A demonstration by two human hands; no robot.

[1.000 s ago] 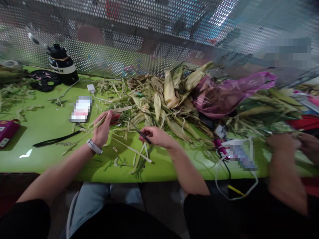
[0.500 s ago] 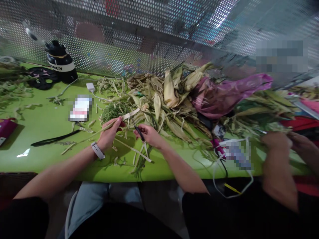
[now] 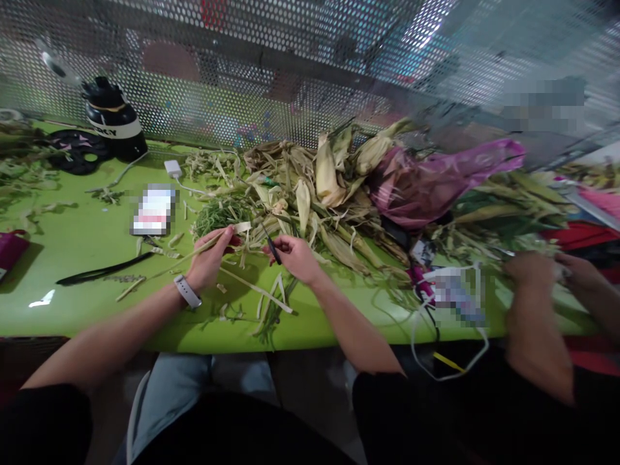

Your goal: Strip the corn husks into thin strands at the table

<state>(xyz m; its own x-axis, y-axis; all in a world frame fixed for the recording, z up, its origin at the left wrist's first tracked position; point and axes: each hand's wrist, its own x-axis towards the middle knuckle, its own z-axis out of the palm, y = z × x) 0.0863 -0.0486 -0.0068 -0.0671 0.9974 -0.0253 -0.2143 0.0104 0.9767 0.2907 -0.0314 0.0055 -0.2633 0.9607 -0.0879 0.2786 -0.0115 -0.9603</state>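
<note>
My left hand (image 3: pixel 212 257), with a pale watch band on the wrist, pinches a long, pale corn husk strip (image 3: pixel 242 227). Its short end sticks out past the fingertips and its thin tail trails down to the left. Across from it, my right hand (image 3: pixel 293 257) grips small dark scissors (image 3: pixel 274 248), blades pointing up and left, apart from the strip; whether the blades are spread is hard to make out. Behind both hands lies a heap of dried corn husks (image 3: pixel 304 203), with a bundle of thin green strands (image 3: pixel 213 218) at its left. Cut strips (image 3: pixel 256 287) lie below.
A phone (image 3: pixel 154 210), a black strap (image 3: pixel 104 269) and a black bottle (image 3: pixel 116 123) are on the left. A pink plastic bag (image 3: pixel 411 187) rests beside the husks. At right, another person's hands (image 3: pixel 530 268) work near a white cord (image 3: pixel 414 342). A perforated metal screen (image 3: pixel 232 77) stands behind.
The strip's end beyond my left fingers is shorter now, and the scissors have come away from it. My right hand has shifted slightly right; my left hand stays nearly in place.
</note>
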